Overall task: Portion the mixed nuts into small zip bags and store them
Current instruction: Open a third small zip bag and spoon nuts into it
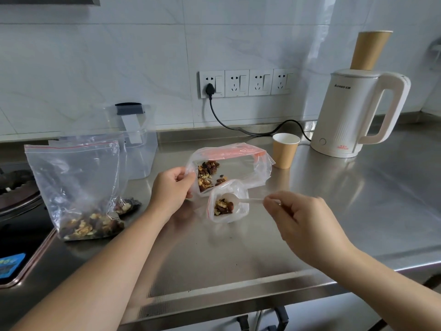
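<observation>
On the steel counter [310, 223], the left hand [170, 191] pinches the rim of the big nut bag [243, 172] while the right hand [303, 223] pinches a white spoon [238, 201] whose bowl sits inside the small zip bag [228, 203], just beside the big bag.

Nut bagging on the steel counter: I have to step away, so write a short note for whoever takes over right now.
Left hand grips the edge of the big source bag, holding it open.
Right hand pinches a white plastic spoon, its bowl inside the small zip bag.
Done: the small zip bag holds some nuts; two filled bags lean by the stove.
Left: top up, zip shut, empty the source bag, store everything.
</observation>
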